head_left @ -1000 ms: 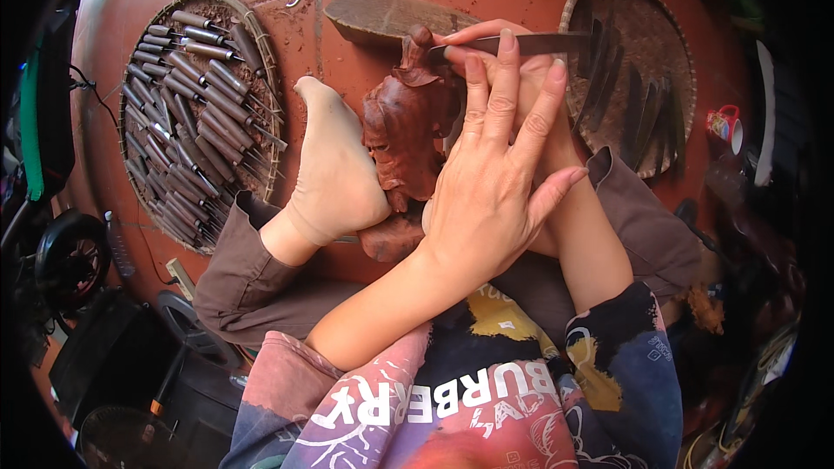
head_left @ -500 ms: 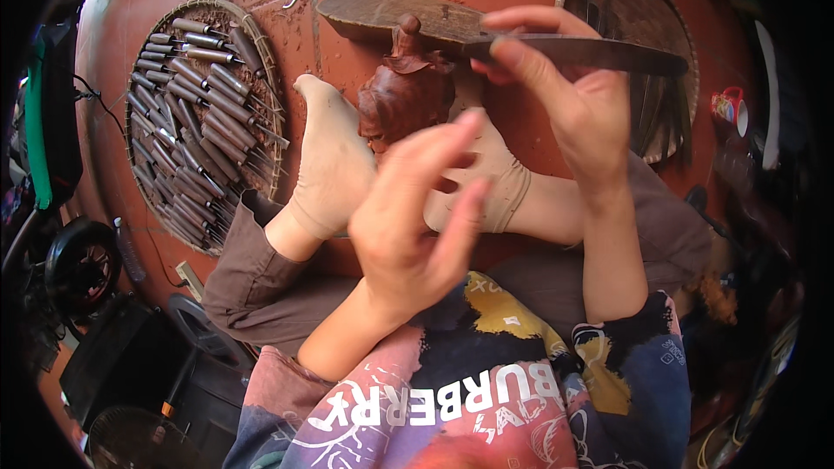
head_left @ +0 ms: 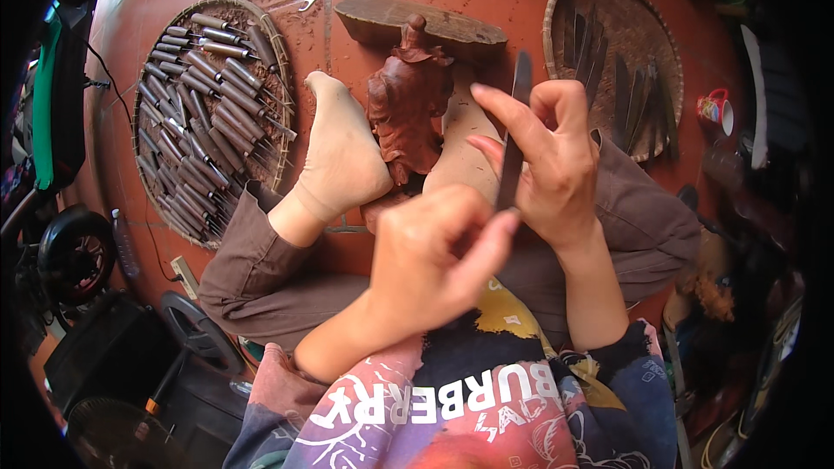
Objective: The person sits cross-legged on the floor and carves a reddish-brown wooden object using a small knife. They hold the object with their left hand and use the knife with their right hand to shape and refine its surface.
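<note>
A narrow, flat, dark metal file (head_left: 521,76) stands nearly upright in front of my chest. My right hand (head_left: 556,161) grips it, thumb on one side and curled fingers on the other. At its lower end my left hand (head_left: 434,247) is closed, thumb and fingertips pinching the tip. Just beyond my hands a reddish-brown carved wooden figure (head_left: 408,108) is between my two feet in beige socks. Neither hand touches the figure. Its base is partly hidden behind my left hand.
At left, a round woven tray (head_left: 282,61) holds several wooden-handled carving tools. Another woven tray (head_left: 556,0) at right carries several dark flat files. Behind the figure lies a wooden block (head_left: 417,22). A red-and-white mug (head_left: 717,111) stands far right; wheeled black equipment is at left.
The file has swung from lying sideways, pointing right, to nearly upright, and come closer to me. My left hand has closed on its lower end. My right hand has lowered.
</note>
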Tool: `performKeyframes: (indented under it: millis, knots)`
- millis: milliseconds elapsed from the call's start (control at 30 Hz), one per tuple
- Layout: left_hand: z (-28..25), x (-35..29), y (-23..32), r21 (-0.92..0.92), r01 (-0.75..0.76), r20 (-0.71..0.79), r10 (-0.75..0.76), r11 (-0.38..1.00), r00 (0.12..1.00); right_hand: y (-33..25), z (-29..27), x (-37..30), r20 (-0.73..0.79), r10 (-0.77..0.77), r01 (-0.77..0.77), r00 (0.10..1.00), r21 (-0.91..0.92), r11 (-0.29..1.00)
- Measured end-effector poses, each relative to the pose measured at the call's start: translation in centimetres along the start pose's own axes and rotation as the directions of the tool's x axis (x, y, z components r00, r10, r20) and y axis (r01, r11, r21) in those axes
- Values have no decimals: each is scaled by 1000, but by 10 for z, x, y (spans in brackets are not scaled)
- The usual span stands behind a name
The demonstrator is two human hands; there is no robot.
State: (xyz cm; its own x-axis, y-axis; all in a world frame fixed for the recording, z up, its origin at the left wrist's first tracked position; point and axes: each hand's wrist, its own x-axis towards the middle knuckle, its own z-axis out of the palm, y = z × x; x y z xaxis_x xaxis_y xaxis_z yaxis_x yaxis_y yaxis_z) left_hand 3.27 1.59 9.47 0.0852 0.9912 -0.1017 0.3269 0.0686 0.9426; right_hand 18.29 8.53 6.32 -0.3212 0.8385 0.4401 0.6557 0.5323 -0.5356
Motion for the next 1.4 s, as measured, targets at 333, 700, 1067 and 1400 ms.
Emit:
performKeyframes:
  millis: [333,700,1067,1400]
  knots:
    - [-18,54,-68,299,-91,-470,229,950,852,16,53,40,276,507,-472,816,825,311]
    - [8,55,-103,341,-199,-394,332,919,857,13,68,51,341,558,-639,756,567,520]
    - [12,57,-102,346,-187,-401,325,920,856,22,72,53,384,540,-642,749,621,450]
    - [12,57,-103,361,-190,-401,336,913,852,30,75,54,372,405,-550,835,536,640]
